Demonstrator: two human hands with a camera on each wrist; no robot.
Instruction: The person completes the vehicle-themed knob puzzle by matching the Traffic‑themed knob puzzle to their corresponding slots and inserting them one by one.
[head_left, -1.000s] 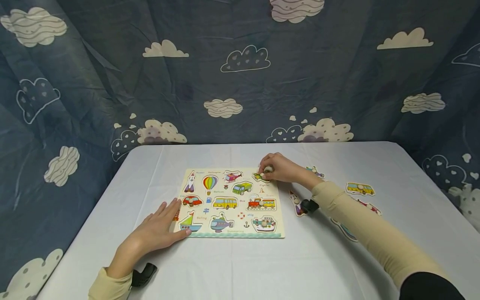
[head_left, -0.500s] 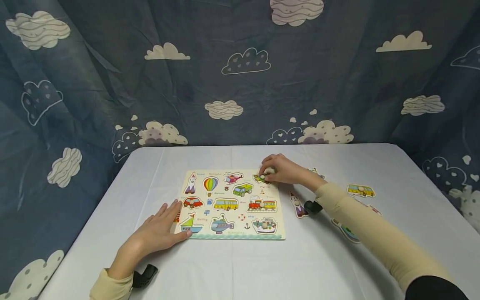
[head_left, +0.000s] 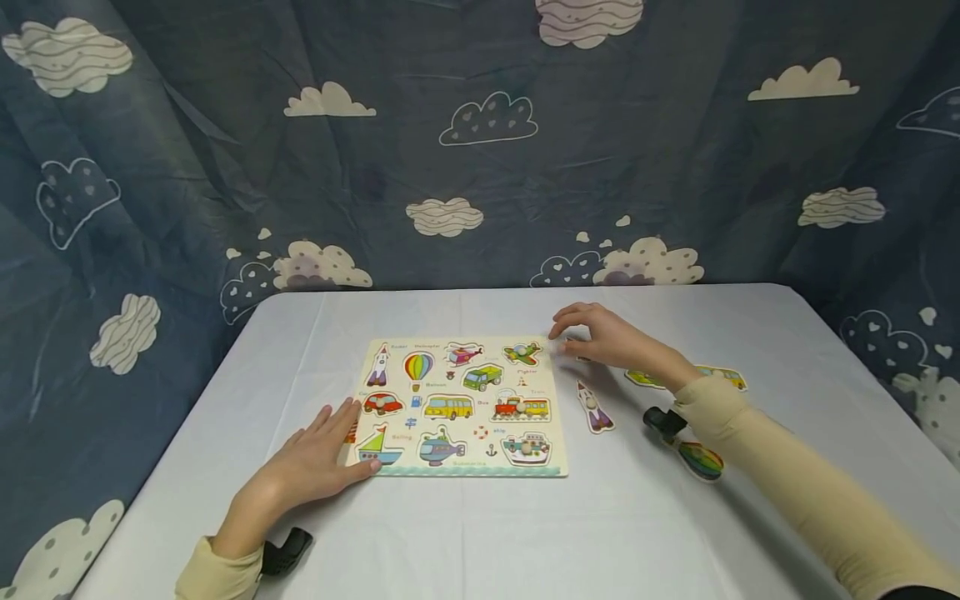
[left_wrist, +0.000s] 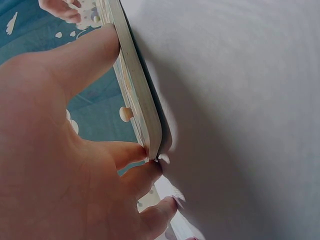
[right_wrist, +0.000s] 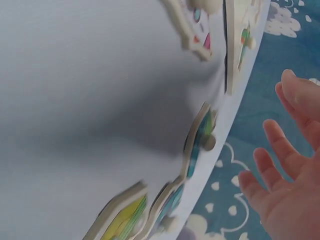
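Note:
My left hand lies along the left edge of a wooden vehicle puzzle board, fingers stretched out. Its thumb presses on the board's near edge in the left wrist view, and other fingers touch around the corner. At the board's upper right, a green toy-plane piece sits in its slot. My right hand hovers just right of that corner, with loosely bent fingers and nothing in them. Below it on the cloth lies a knobbed rocket piece. In the right wrist view, the palm and spread fingertips show.
Right of the board lie a balloon piece, a yellow bus piece and a green-yellow piece, partly hidden by the forearm. Blue-green pieces stand close under the right hand. A dark cloud-print curtain hangs behind the white table.
My right hand has let go of the plane piece and moved right, off the board. The plane now shows fully in its slot. My left hand has stayed put.

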